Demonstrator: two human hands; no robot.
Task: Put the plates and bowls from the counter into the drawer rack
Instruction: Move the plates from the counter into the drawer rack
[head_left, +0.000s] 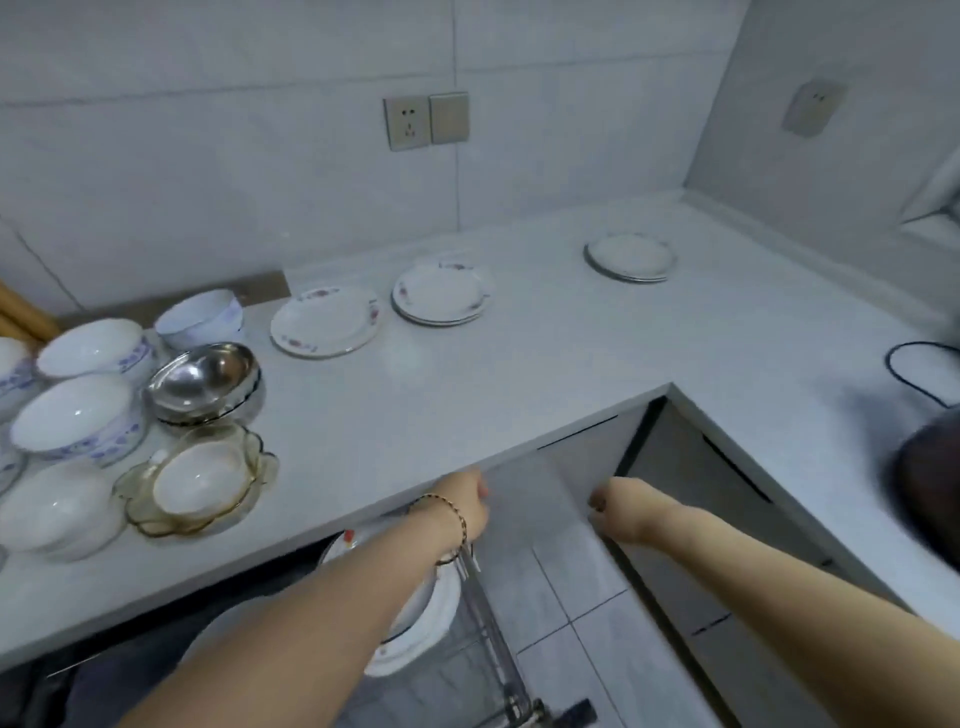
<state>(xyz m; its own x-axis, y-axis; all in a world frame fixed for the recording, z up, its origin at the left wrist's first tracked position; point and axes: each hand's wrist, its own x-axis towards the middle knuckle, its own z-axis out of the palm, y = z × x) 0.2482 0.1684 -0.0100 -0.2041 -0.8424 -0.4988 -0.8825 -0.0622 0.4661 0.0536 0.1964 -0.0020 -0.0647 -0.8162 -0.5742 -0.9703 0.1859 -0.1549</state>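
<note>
Holding a few white plates (415, 618), the drawer rack (493, 639) sits below the counter (467, 395) edge, under the left hand (465, 501). Floral plates (324, 322) and bowls (78, 415) rest on the counter, beyond both hands. Blur hides whether the left hand or the right hand (618, 506) grips anything.

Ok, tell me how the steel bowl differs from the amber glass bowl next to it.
The steel bowl is opaque shiny metal with a smooth round rim; the glass bowl is see-through amber with a scalloped rim. The steel bowl is empty and tilted; the glass bowl sits level and holds a white bowl. Both sit on the counter.
</note>
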